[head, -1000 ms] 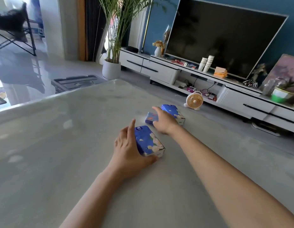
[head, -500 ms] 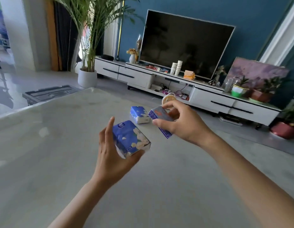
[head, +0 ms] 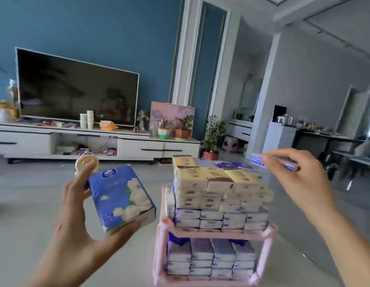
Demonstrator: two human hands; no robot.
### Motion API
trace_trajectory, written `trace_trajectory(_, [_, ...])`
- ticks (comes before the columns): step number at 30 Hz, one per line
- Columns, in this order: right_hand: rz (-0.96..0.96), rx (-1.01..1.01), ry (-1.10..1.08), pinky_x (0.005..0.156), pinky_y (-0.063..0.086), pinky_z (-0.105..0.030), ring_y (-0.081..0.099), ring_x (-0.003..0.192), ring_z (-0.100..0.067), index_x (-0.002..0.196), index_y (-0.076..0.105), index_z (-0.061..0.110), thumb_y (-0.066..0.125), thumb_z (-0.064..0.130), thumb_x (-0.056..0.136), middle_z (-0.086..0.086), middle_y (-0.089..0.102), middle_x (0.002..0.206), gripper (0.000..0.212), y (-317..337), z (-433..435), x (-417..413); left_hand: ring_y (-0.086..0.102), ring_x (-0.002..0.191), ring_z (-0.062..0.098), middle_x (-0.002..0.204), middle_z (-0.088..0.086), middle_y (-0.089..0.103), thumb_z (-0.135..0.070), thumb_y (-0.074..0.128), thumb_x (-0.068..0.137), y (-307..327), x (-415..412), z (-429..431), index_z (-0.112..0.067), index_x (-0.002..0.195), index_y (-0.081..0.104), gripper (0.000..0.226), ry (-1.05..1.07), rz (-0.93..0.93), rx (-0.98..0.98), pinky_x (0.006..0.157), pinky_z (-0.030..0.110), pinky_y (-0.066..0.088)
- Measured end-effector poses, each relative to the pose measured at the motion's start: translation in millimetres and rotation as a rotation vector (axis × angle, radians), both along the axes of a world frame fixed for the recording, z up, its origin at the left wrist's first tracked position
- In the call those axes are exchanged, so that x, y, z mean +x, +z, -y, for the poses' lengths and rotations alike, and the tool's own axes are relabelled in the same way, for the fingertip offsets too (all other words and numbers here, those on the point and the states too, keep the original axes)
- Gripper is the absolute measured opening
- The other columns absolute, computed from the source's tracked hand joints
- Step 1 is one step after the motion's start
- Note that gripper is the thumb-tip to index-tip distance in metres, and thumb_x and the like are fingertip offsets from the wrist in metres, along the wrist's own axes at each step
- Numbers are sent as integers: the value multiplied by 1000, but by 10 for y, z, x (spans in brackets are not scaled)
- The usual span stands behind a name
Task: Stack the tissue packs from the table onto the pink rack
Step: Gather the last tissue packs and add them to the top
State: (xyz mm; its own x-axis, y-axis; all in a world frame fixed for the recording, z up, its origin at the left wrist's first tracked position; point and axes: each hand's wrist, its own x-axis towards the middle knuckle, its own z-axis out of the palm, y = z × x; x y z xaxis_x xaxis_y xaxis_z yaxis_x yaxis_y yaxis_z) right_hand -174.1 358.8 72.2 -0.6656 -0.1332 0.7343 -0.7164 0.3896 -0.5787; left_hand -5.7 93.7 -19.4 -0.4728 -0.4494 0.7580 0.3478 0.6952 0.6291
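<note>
Tissue pack (head: 122,195) in left hand (head: 76,228) stands nearly upright, logo uppermost.

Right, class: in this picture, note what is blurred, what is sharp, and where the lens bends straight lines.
Head view: the right hand and its pinched pack are smeared; the flowered blue pack in the left hand is fairly sharp. Head view again: the wide lens tilts the white door frame and skews the television.

Head camera looks forward, close above rack (head: 163,235).
</note>
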Motion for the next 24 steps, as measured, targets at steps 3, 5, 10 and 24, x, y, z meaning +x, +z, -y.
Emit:
trace_trajectory(3, [69,-66,-77,64,35,-1,54,79,10,76,64,20,66,31,83,0,66,88,13,-93,-276,-356,43,114,-13,130,-24,41,-86,62,40,-15,-310,-207,-53,131,26,103,-39,-57,18,91,0,34])
trace_trajectory(5, [138,-49,-98,67,39,-14,58,83,-6,73,61,21,62,28,85,-7,65,90,14,-213,-324,-547,40,114,-17,128,-32,39,-84,65,38,-68,-441,-323,-56,128,29,101,-65,-74,-27,92,-1,32])
trace_trajectory(10, [164,64,-243,66,37,-28,55,75,-18,83,59,20,53,42,86,-7,54,99,23,-384,-228,-675,44,110,-16,124,-24,49,-87,64,28,-79,-596,-297,-53,121,42,102,-121,7,-20,87,-1,32])
trace_trajectory(24, [386,108,136,87,33,-28,42,106,-10,108,59,42,32,44,92,3,44,104,31,-329,-215,-398,48,105,-9,123,-17,45,-82,67,36,-133,-541,-424,-47,133,30,110,-31,-16,-99,87,6,41])
